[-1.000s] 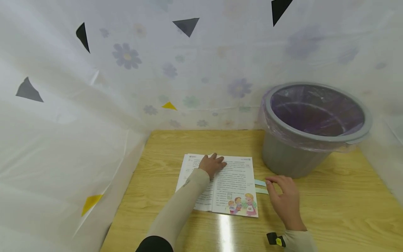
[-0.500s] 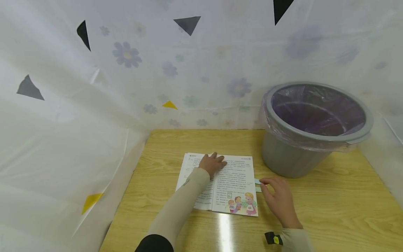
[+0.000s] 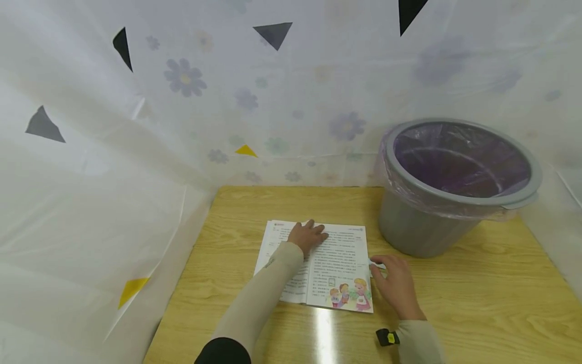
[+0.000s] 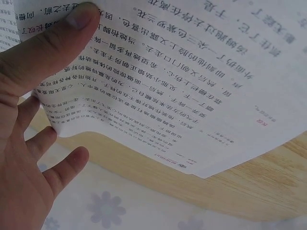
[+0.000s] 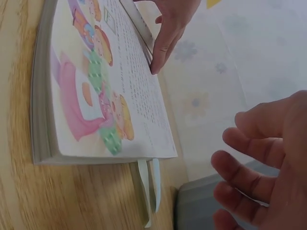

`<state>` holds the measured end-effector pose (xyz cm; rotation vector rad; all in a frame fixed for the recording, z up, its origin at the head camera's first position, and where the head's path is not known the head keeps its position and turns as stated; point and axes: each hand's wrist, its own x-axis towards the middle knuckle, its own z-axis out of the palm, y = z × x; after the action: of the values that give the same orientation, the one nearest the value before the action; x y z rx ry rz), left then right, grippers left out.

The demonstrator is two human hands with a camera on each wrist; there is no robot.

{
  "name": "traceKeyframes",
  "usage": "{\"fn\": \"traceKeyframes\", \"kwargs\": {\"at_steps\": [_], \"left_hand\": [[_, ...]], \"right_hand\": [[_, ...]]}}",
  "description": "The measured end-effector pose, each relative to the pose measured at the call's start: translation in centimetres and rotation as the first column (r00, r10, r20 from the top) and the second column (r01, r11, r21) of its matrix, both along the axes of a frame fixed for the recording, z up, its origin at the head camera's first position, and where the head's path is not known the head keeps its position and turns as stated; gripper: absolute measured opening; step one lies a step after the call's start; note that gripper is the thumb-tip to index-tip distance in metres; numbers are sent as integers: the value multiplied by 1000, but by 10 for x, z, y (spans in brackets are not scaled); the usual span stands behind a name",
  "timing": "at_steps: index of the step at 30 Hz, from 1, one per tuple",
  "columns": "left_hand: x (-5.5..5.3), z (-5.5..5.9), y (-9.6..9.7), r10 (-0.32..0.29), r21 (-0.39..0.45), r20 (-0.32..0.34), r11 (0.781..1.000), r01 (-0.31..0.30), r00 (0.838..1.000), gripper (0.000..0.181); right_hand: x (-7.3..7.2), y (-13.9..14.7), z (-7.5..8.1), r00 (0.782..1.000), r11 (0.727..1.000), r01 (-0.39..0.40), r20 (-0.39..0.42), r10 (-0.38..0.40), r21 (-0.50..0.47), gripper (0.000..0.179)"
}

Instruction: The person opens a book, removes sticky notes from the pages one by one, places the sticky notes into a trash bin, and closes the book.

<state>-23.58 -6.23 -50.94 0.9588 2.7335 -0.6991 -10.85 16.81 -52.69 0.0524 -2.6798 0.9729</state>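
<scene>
An open book lies on the table, with printed text and a drawing of children at the right page's lower corner. My left hand rests across the upper middle of the pages, fingers spread. In the left wrist view a page curves up beside its thumb. A pale green ribbon-like strip and a pale blue one stick out from the book's right edge. Just beyond that edge is my right hand, overlapping the strips in the head view. The right wrist view shows its fingers loosely bent, holding nothing, apart from both strips.
A large grey bucket with a thin purple-tinted plastic liner stands behind and right of the book. Wood-grain tabletop surrounds the book. Whitish flower-patterned sheeting rises at the back and left.
My right hand has moved left toward the book's edge, and the strips that showed beside its fingertips are now mostly covered in the head view. The left hand has stayed put.
</scene>
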Motion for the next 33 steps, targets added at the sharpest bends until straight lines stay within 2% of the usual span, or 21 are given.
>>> {"fn": "traceKeyframes", "kwargs": {"at_steps": [8, 16, 22, 25, 33], "left_hand": [[-4, -6, 1, 5, -6, 15, 1000, -5, 1000, 77], [-3, -2, 1, 30, -22, 36, 999, -29, 999, 83], [-4, -3, 1, 32, -22, 44, 999, -31, 999, 82], [-5, -5, 1, 29, -12, 36, 1000, -29, 999, 81], [-5, -6, 0, 18, -22, 13, 1000, -17, 1000, 79]], "right_hand": [[-4, -4, -3, 987, 1000, 17, 157, -19, 9, 27], [-7, -6, -8, 973, 999, 36, 226, -43, 31, 36], [-9, -6, -13, 955, 999, 32, 293, -34, 12, 38], [-9, -7, -15, 951, 1000, 13, 309, -15, 9, 38], [-8, -6, -22, 957, 1000, -10, 291, 13, -10, 36]]}}
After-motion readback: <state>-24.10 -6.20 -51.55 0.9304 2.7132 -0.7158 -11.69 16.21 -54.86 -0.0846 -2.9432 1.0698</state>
